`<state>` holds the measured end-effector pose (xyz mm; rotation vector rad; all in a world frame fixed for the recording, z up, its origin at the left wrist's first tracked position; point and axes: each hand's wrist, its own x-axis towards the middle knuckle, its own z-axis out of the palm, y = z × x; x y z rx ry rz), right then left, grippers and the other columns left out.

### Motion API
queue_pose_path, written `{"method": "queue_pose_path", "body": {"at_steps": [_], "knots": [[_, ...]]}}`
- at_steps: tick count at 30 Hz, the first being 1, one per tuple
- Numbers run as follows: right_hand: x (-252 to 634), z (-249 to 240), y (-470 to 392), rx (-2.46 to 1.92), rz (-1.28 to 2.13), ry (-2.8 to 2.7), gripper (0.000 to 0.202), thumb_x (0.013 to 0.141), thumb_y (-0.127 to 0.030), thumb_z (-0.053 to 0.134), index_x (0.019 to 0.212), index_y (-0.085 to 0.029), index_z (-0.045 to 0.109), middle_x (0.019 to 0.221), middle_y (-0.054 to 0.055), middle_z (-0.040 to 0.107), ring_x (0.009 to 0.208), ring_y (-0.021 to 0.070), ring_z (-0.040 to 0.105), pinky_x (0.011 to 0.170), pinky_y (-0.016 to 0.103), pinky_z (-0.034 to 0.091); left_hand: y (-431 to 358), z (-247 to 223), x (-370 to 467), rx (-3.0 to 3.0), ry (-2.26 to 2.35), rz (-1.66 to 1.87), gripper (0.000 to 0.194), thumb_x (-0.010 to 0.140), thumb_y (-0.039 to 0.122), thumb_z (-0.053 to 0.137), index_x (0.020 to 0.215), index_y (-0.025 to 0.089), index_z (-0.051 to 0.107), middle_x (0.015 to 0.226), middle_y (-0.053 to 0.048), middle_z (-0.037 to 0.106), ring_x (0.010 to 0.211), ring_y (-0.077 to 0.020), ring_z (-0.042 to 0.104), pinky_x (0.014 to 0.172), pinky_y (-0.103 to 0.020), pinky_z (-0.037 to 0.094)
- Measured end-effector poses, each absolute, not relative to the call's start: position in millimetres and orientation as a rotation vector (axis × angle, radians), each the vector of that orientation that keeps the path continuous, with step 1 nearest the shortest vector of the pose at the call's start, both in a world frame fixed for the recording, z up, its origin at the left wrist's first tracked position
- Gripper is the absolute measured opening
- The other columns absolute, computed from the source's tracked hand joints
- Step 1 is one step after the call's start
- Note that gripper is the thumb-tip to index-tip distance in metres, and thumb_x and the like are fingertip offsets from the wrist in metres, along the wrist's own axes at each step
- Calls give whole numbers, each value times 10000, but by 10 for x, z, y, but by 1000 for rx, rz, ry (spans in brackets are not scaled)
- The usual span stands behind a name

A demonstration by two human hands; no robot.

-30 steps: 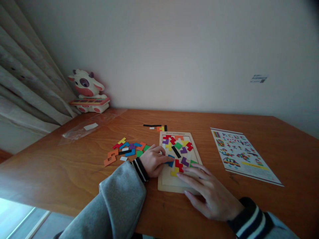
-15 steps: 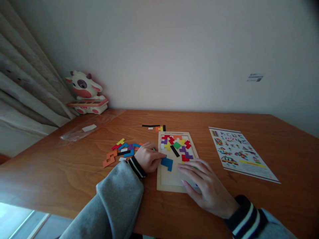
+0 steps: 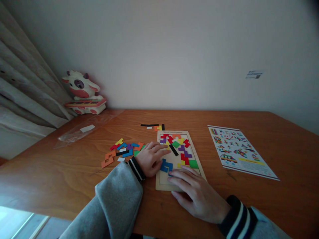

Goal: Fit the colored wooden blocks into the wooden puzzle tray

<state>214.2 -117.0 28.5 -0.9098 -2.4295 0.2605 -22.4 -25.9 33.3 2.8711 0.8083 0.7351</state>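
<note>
A wooden tray (image 3: 159,186) lies on the table with coloured block pieces in its upper part and along its right side. My left hand (image 3: 152,157) rests over the tray's left edge, its fingers apart and reaching toward the yellow and white pieces. Just below those fingers sits a blue piece (image 3: 164,166) near the left rim. Over the tray's lower right lies my right hand (image 3: 196,189), fingers spread, the tips at the blue piece's lower end. A black bar (image 3: 173,150) lies slanted in the tray, and a green piece (image 3: 193,164) shows above my right hand.
Loose pieces (image 3: 109,155) are scattered left of the tray; a few more (image 3: 149,125) lie behind it. A printed sheet (image 3: 241,152) is on the right. At the back left are a clear plastic bag (image 3: 72,135) and a cow toy (image 3: 84,93).
My left hand's fingers have opened and shifted up from the blue piece. My right hand has moved left and down, uncovering the green piece and reaching the blue one.
</note>
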Motion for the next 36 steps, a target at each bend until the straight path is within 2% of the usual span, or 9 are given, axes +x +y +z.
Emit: {"method": "queue_pose_path", "body": {"at_steps": [2,7,12,16,18,22,31,36], "knots": [[2142,279,-1176,-930,249,-2432,300,896,-248,588,1190,-221,637,1239,76,659,1150,231,596,1034,435,471,-265,336,-237,2859,853,658,551,816,273,537,1361,200,502,1406,-124,498,1202,-313,456,1013,-518,417],[2159,258,-1168,-979,225,-2450,338,904,-245,576,1239,-215,608,1268,84,639,1162,241,583,1053,469,452,-290,338,-265,2821,875,538,665,810,433,593,1420,233,420,1479,-129,398,1282,-372,367,1033,-584,371],[2153,269,-1166,-971,256,-2480,379,910,-238,561,1288,-207,573,1312,85,619,1212,239,554,1081,483,419,-323,307,-266,2779,915,467,861,737,566,661,1471,248,343,1537,-151,295,1333,-427,296,1041,-644,320],[2132,301,-1178,-916,256,-2502,340,917,-242,556,1252,-234,612,1278,76,635,1192,231,560,1063,476,430,-344,299,-277,2752,917,430,1038,640,687,701,1494,249,306,1549,-163,270,1337,-461,275,1039,-664,301],[2127,310,-1182,-914,218,-2499,313,911,-241,565,1214,-246,644,1266,86,630,1181,246,557,1039,488,447,-340,312,-286,2745,892,421,1004,669,675,687,1498,257,303,1549,-159,275,1337,-455,281,1043,-653,300],[2119,313,-1192,-921,131,-2486,284,912,-262,577,1175,-291,678,1299,92,593,1210,267,529,1019,510,456,-313,345,-294,2749,885,454,777,825,611,558,1488,274,332,1528,-138,324,1340,-415,298,1053,-621,296],[2017,304,-1263,-1028,64,-2596,404,938,-341,549,1341,-363,546,1483,121,421,1344,321,408,1033,602,399,-283,248,-271,2765,957,434,588,937,536,401,1458,263,394,1504,-135,365,1316,-384,324,1046,-609,291],[2005,296,-1244,-1048,115,-2570,446,940,-293,526,1381,-233,500,1408,107,535,1284,274,484,1066,548,398,-268,255,-282,2766,945,455,574,945,523,388,1464,278,383,1512,-122,361,1316,-376,327,1050,-608,281]]}}
